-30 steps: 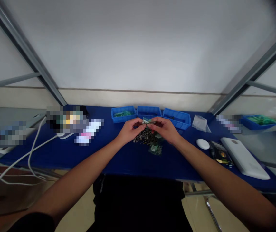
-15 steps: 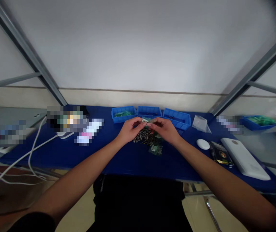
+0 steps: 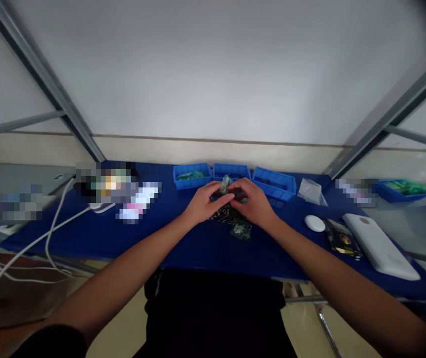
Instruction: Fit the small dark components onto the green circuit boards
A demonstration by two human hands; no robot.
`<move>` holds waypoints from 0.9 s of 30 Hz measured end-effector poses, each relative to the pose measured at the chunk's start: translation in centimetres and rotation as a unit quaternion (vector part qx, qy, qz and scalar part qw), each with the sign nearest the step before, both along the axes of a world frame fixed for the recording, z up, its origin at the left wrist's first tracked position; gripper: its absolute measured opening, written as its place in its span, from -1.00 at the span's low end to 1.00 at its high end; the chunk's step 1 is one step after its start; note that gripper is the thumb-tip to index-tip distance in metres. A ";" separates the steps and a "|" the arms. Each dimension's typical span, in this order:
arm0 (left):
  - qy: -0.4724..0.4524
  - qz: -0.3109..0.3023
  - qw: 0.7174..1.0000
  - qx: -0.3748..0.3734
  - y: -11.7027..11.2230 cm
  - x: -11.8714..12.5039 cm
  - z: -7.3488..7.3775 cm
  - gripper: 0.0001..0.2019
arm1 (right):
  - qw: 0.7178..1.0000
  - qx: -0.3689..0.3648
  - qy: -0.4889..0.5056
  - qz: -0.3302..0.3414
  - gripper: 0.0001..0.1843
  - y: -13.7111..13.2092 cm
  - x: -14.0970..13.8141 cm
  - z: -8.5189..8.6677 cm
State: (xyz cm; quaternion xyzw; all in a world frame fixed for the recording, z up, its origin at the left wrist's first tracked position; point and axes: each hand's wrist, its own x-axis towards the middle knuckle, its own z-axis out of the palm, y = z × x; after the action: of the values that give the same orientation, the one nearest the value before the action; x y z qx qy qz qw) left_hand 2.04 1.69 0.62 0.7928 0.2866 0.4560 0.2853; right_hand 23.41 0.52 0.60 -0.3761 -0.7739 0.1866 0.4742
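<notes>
My left hand point(image 3: 206, 201) and my right hand point(image 3: 252, 200) meet above the middle of the blue table point(image 3: 183, 238). Both are closed around a small green part point(image 3: 226, 184) that sticks up between the fingertips. Under the hands lies a pile of small dark metal pieces point(image 3: 224, 215). A few green parts point(image 3: 241, 230) lie at the pile's near edge.
Three blue bins point(image 3: 192, 176) point(image 3: 231, 170) point(image 3: 275, 182) stand in a row behind the hands. White cables point(image 3: 48, 228) trail off the left edge. To the right lie a clear plastic bag point(image 3: 310, 191), a white round object point(image 3: 314, 223), a dark card point(image 3: 341, 238) and a white device point(image 3: 379, 246).
The hands have drawn closer together. The green part, held flat between them before, now stands upright at the fingertips.
</notes>
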 end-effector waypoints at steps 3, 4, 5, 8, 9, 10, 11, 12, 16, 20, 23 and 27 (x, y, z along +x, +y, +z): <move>0.014 0.004 1.000 -0.002 0.6 -0.3 -0.3 -0.75 | 0.997 0.016 -0.040 0.067 -0.68 -0.2 -0.3 -0.1; 0.017 0.006 1.000 -0.004 0.9 -0.4 -0.4 -0.77 | 0.997 0.015 -0.039 0.066 -0.69 -0.2 -0.3 0.0; 0.017 0.012 1.000 0.002 1.1 -0.5 -0.5 -0.78 | 0.998 0.015 -0.034 0.052 -0.73 -0.2 -0.2 0.0; 0.009 0.031 0.999 0.015 1.4 -0.6 -1.0 -0.79 | 1.000 0.016 0.006 -0.022 -0.80 0.0 0.1 0.3; 0.004 0.034 0.999 0.005 1.5 -0.6 -1.2 -0.78 | 0.999 0.010 0.020 -0.040 -0.74 0.0 0.2 0.4; -0.004 0.032 0.999 -0.013 1.5 -0.5 -1.4 -0.74 | 0.998 -0.001 0.031 -0.048 -0.66 0.2 0.4 0.4; -0.017 0.027 0.999 -0.033 1.6 -0.5 -1.6 -0.68 | 0.998 -0.018 0.035 -0.046 -0.58 0.3 0.5 0.4; -0.030 0.017 0.998 -0.054 1.6 -0.5 -1.8 -0.61 | 0.998 -0.039 0.036 -0.037 -0.53 0.4 0.6 0.3; -0.058 -0.015 0.994 -0.091 1.7 -0.3 -2.2 -0.52 | 0.991 -0.116 0.059 0.003 -0.66 0.7 0.6 -0.3; -0.086 0.028 0.993 -0.076 1.5 -0.1 -1.9 -0.62 | 0.988 -0.112 0.098 -0.038 -0.73 0.8 0.4 -0.4; -0.075 0.031 0.995 -0.061 1.1 0.0 -1.5 -0.73 | 0.988 -0.064 0.087 -0.109 -0.78 0.7 0.4 -0.1; -0.046 -0.028 0.998 -0.017 0.8 0.0 -1.4 -0.66 | 0.996 -0.032 0.045 -0.068 -0.76 0.3 0.3 0.3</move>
State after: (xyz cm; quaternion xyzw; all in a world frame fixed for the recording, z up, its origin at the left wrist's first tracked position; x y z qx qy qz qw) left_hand 2.05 2.50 -0.76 0.7740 0.2582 0.4788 0.3240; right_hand 23.75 0.78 0.93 -0.4342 -0.7182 0.1947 0.5077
